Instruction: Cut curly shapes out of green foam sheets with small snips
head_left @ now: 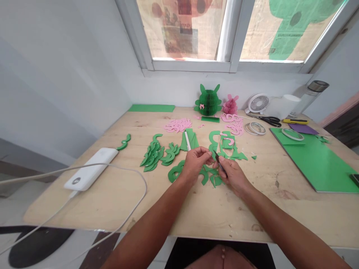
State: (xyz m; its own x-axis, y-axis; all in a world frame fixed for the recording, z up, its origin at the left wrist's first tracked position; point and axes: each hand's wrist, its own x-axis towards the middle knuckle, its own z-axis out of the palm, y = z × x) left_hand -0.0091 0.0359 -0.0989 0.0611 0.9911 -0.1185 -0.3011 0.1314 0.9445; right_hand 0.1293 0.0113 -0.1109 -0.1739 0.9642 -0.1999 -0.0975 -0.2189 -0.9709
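Observation:
My right hand (pixel 233 173) is closed around small dark-handled scissors (pixel 221 164), whose blades point up and left toward my other hand. The fingers of my left hand (pixel 195 161) are pinched together just left of the blades; what lies between them is too small and hidden to make out. Green paper cutouts (pixel 176 172) lie under and beside my left wrist. Green scraps (pixel 215 179) are scattered below both hands. Just beyond the fingertips lies a green paper offcut with cut-out curves (pixel 213 139). A white pen-like stick (pixel 187 140) rests on folded green paper (pixel 193 136).
Piles of green cutouts (pixel 153 155) and pink cutouts (pixel 178 125) lie to the left. A power bank (pixel 91 170) with cables is at far left. Behind stand green (pixel 208 101) and pink (pixel 230 105) paper figures. Right: tape rolls (pixel 254 128), larger scissors (pixel 270 120), green board (pixel 319 164).

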